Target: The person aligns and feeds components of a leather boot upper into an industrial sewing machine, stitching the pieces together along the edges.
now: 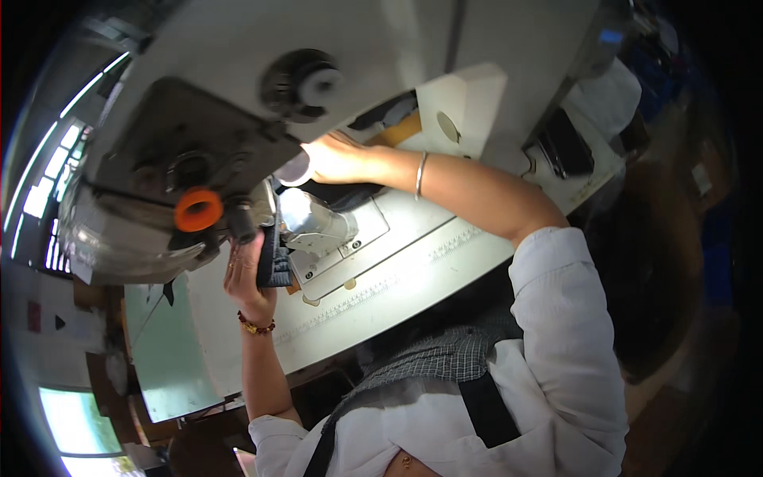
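Observation:
A large grey sewing machine head point(381, 48) fills the upper part of the view. My left hand point(248, 270) is closed on the edge of a dark blue-black piece of fabric point(275, 258), left of the machine's metal arm point(314, 222). Beyond that arm, my right hand point(338, 159) lies beside more of the dark fabric. Bright light washes it out, and the machine head hides its fingertips. An orange funnel-shaped part point(198, 209) hangs from the machine near my left hand. The needle area is hidden from view.
The pale work table point(397, 290) carries printed ruler scales along its near side. A pale green panel point(171, 350) extends at its left. A dark flat object point(566, 143) lies at the right, near a white cloth point(608, 95). A white upright machine part point(461, 111) stands behind my right forearm.

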Demonstrator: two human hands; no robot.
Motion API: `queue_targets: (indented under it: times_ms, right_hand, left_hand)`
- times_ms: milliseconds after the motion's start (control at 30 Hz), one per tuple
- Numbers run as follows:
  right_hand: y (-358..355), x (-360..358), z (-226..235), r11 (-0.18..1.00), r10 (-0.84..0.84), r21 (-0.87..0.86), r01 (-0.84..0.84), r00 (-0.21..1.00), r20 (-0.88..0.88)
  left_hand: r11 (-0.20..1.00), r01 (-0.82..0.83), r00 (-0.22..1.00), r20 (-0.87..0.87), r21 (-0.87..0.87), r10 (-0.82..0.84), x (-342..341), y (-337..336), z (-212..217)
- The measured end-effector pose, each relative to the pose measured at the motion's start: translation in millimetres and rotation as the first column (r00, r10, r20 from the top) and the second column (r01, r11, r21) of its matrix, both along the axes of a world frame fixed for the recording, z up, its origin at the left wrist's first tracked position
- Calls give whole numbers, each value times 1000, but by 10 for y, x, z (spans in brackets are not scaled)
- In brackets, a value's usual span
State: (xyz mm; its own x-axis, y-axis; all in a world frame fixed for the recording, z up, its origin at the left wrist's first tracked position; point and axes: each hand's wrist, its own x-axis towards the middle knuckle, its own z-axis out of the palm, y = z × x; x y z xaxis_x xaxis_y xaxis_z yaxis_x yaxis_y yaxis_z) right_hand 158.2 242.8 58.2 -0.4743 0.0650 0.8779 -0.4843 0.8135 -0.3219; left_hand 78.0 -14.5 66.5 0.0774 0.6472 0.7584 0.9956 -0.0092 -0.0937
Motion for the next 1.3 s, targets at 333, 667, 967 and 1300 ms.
queue_targets:
  times_ms: [333,667,967,1300]
  right_hand:
    - [294,-228,47,992,121,-94,-89,902,415]
    - [313,-392,-28,957,277,-172,-232,906,321]
    - [152,-72,15,984,172,-135,-121,854,491]
    - [-55,-134,-60,988,-104,124,93,991,87]
  left_hand:
    - [999,-10,1000,-27,31,11,-284,91,-49]
    - [998,3,999,-35,56,-1,-365,93,-77]
    - [997,-59,992,-111,54,65,-414,-16,-121]
    - [998,-68,997,45,10,67,-238,22,-33]
